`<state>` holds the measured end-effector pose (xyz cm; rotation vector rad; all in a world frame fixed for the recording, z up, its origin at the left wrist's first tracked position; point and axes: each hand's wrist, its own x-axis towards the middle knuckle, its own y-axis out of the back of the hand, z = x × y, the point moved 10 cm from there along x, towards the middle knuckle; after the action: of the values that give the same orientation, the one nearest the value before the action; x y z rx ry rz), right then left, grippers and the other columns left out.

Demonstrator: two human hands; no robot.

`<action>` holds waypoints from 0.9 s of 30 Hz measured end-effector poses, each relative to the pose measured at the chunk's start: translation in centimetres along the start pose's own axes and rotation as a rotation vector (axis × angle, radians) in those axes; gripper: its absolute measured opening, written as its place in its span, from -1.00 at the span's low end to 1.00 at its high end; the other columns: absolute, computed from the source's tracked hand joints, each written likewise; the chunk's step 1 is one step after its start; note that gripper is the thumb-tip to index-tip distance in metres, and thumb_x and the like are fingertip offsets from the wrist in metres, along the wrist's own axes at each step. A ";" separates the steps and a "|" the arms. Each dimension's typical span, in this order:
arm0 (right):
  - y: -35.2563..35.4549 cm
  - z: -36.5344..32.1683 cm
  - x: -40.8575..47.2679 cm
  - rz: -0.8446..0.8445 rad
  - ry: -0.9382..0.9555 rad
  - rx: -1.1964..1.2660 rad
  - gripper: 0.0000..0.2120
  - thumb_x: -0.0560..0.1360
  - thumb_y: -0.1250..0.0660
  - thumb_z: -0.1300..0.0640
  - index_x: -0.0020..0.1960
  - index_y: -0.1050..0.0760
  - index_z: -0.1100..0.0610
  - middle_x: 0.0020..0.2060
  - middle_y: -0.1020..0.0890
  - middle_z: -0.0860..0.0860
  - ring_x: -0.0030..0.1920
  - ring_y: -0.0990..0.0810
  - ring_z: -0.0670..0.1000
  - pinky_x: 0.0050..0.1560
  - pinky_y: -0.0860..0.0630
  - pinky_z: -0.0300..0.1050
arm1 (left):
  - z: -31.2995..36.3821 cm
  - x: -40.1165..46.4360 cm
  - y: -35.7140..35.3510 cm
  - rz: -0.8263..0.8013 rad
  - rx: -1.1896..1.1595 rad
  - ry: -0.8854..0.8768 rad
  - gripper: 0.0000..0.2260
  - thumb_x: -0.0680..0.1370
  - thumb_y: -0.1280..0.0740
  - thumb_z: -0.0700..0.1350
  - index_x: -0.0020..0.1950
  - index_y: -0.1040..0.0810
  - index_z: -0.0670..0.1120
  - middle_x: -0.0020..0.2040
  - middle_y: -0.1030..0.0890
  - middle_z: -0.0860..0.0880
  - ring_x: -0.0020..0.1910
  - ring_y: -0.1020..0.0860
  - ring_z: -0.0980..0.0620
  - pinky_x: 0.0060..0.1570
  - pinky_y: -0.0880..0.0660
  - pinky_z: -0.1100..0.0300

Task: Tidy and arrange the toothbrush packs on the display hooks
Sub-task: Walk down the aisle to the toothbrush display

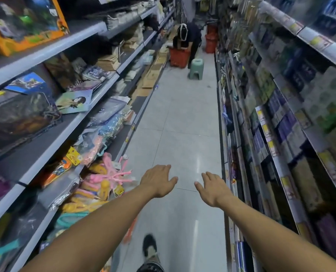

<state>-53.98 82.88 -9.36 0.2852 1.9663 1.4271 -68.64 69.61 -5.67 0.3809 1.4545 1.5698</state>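
Both hands reached forward over the aisle floor (184,118), palms down, holding nothing. The left hand (157,181) had its fingers straight and close together, thumb out to the right; the right hand (212,188) had its fingers loosely spread, thumb toward the left. The two hands were near each other but apart.

The toothbrush packs could not be told apart in this view. The right shelves (281,118), just right of the right hand, carried rows of blurred hanging and boxed packets with yellow price tags.

The left shelves (51,50) held boxed toys, an orange toy box (23,24), books and pink plastic toys (112,173). Far down the aisle, another person (188,38) bent over a red basket (178,57), beside a green stool (196,68). One dark shoe (149,245) showed near the bottom edge.
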 end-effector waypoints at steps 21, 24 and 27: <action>12.4 -3.5 32.8 -0.026 -0.138 -0.009 -0.35 0.72 0.09 -0.23 0.64 -0.14 0.17 0.62 -0.24 0.13 0.60 -0.20 0.17 0.61 -0.12 0.08 | -12.0 32.9 11.8 -0.133 -0.085 -0.042 -0.33 0.70 -0.03 0.29 0.72 -0.06 -0.02 0.70 -0.17 -0.06 0.66 -0.17 -0.09 0.61 -0.16 -0.02; 13.6 -2.9 35.6 -0.038 -0.160 0.012 -0.35 0.72 0.09 -0.23 0.64 -0.15 0.17 0.62 -0.24 0.13 0.60 -0.21 0.18 0.61 -0.12 0.07 | -11.9 36.4 13.0 -0.152 -0.070 -0.066 -0.34 0.71 -0.03 0.28 0.72 -0.06 -0.03 0.70 -0.17 -0.07 0.66 -0.17 -0.09 0.61 -0.16 -0.01; 14.9 -1.3 38.2 -0.042 -0.188 0.032 -0.37 0.72 0.08 -0.21 0.62 -0.17 0.18 0.60 -0.26 0.14 0.58 -0.22 0.18 0.60 -0.14 0.07 | -11.3 39.9 14.1 -0.165 -0.047 -0.094 -0.34 0.71 -0.02 0.28 0.73 -0.05 -0.03 0.70 -0.16 -0.06 0.66 -0.16 -0.09 0.61 -0.15 -0.01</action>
<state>-86.37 108.08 -10.73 0.3769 1.8327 1.2946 -103.61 95.69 -9.89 0.2952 1.3398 1.4330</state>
